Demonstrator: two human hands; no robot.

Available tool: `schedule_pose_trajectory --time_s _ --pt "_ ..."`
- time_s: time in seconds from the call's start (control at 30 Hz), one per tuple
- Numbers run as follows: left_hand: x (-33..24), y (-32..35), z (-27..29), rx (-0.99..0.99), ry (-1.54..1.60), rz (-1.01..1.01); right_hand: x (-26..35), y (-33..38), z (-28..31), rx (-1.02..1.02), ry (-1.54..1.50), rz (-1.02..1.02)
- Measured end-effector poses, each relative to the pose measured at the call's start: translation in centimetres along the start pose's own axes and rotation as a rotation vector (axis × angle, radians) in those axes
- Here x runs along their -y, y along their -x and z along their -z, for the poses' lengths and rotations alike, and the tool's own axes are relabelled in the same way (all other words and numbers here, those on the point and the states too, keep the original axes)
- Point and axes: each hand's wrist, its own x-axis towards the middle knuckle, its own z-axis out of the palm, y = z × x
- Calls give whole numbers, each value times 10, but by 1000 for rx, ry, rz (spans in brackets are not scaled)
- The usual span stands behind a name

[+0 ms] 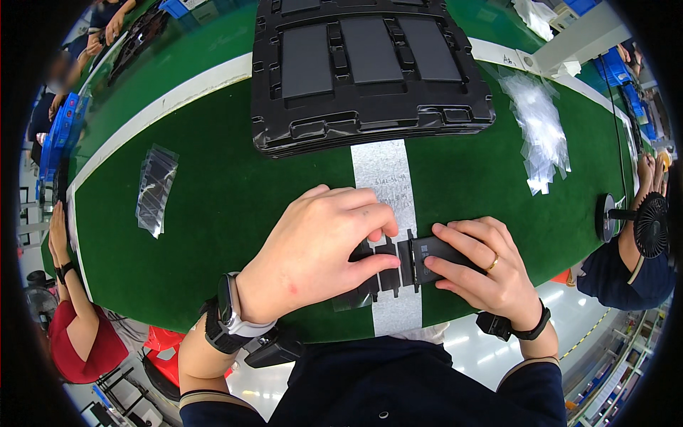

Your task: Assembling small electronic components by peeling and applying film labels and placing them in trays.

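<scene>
At the lower centre of the frame, your left hand (320, 249) presses flat on a long black segmented battery pack (420, 260) lying across a white paper strip (388, 178) on the green felt desk (213, 220). Your right hand (484, 267) grips the pack's right end between fingers and thumb. Above sits a stack of black moulded trays (370, 121); clear film pieces (541, 135) lie at upper right.

- Left hand (324, 249): a watch (229, 302) with a pale case on the wrist, beside a wide black strap (217, 334).
- Right hand (484, 267): a gold ring (492, 263), and a black wristband (516, 329).
- Dark navy sleeves (213, 409) with thin light cuff trim.
</scene>
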Motion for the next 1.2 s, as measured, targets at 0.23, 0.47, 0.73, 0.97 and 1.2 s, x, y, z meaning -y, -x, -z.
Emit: schedule_pose_trajectory --time_s 0.23,0.47,0.73,0.97,1.2 --pt "-2 -1 2 15 -24 19 1 -5 6 47 -16 -13" --pt "1 -1 10 -169 328 -33 8 -29 29 169 -209 -173" --pt "8 -5 14 -512 915 -35 -9 -87 16 -259 -1219 -381" --pt "13 -8 7 -516 734 -6 -26 -93 -20 -240 -1317 -365" --pt "16 -9 6 -606 747 -6 -23 -90 -15 -335 -1240 -363"
